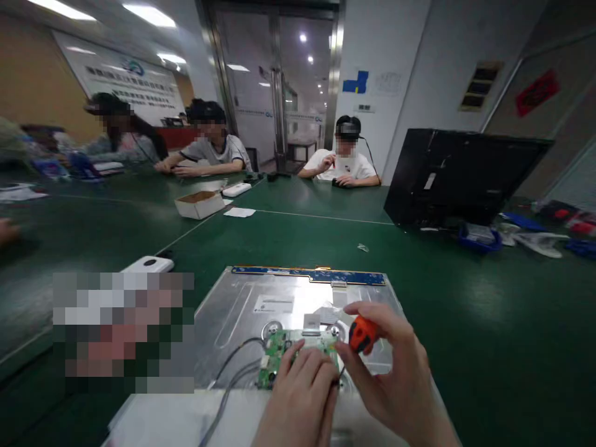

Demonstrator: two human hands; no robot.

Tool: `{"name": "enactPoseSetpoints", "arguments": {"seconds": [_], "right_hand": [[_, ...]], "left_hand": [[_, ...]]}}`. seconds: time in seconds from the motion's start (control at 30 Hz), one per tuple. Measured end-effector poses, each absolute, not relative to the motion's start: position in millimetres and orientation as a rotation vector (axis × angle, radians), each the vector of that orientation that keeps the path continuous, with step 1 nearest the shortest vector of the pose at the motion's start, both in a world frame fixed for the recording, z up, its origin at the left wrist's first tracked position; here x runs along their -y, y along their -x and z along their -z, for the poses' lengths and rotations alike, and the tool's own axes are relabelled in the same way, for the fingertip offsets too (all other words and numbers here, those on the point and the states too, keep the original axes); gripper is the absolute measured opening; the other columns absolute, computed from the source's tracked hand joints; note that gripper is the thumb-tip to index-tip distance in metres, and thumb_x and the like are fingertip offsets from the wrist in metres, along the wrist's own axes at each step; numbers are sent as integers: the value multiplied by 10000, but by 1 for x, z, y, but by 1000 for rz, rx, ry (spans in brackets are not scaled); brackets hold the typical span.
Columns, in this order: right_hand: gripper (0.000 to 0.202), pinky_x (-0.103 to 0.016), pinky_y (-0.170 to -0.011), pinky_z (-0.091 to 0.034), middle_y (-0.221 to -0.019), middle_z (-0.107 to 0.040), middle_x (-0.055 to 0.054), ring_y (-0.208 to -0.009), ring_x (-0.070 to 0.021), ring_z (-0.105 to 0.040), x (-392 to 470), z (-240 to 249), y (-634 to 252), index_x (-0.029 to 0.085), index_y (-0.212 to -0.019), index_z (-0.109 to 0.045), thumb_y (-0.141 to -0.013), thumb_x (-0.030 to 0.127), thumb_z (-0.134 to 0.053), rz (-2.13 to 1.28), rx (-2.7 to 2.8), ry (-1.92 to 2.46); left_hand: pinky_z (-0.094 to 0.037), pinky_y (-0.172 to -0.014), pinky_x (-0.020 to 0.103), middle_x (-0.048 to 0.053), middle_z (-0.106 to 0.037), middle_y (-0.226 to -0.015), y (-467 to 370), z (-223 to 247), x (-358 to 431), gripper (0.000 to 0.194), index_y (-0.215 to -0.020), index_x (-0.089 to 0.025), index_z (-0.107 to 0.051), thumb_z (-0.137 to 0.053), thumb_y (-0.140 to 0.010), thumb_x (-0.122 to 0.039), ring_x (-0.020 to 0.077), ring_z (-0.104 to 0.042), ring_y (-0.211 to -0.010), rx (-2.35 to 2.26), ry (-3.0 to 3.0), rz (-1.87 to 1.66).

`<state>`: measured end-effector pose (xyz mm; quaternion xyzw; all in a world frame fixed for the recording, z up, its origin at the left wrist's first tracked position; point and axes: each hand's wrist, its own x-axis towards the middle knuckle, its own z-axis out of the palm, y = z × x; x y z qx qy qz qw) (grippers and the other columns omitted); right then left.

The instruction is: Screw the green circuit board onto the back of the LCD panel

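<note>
At a green table (326,239), we look down on two bare hands at a green circuit board (277,344), which lies near us on the back of a silvery metal panel (237,307). The right hand (395,360) grasps an orange-and-black tool (363,335) by its handle, thumb and fingers curled around it, just right of the board. The left hand (305,385) lies across the board, fingers stretched forward and touching it; we cannot tell whether they pinch anything, as the back of the hand hides the underside.

Dark and gray cables (237,369) run from the board's left side toward us, and a flat ribbon (311,324) stands at its far edge. Beyond it on the panel we see a white label (274,304), and along the panel's far edge a blue strip (279,273).

Farther left on the table sits an open box (207,208), with a paper slip (239,212) near it; on the far right a black monitor (447,180) stands tilted, a blue tray (479,246) by its base. Across the table we count three seated people: one in gray sleeves (135,149) at far left, one in a pale shirt (230,155), and one in white (358,166) before glass doors (246,93).
</note>
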<state>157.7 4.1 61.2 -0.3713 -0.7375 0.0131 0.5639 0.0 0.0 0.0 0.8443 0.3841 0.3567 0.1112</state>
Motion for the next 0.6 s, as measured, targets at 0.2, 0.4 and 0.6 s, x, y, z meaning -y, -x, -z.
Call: {"name": "enactPoseSetpoints", "arguments": {"seconds": [0.2,0.4,0.6], "right_hand": [[451,-290,-649,-543,-1114,-632,-88,-908,-180,-635,-6,-62,-159,200,-1297,-463,-869,98,-564,-6,1800,891],[491,-267,-634,-545,-1152,-620,-80,-853,-158,-623,-4,-66,-160,223,-1363,-466,-892,97,-523,-42,1848,916],[454,-279,-595,-533,-1069,-602,-79,-805,-164,-602,-4,-66,-161,198,-1326,-473,-884,117,-541,6,1818,949]], "left_hand": [[-398,-1039,470,53,-646,-893,1,-1,-2,181,-939,-211,-580,-425,-881,-140,230,-600,-926,-1105,-2562,-1049],[-400,-1027,453,49,-633,-874,-2,6,-3,184,-918,-214,-574,-411,-875,-143,227,-594,-906,-1118,-2593,-1105],[-385,-1037,469,51,-641,-893,-1,1,-1,176,-929,-213,-575,-417,-878,-155,234,-595,-925,-1107,-2547,-1078]]}}
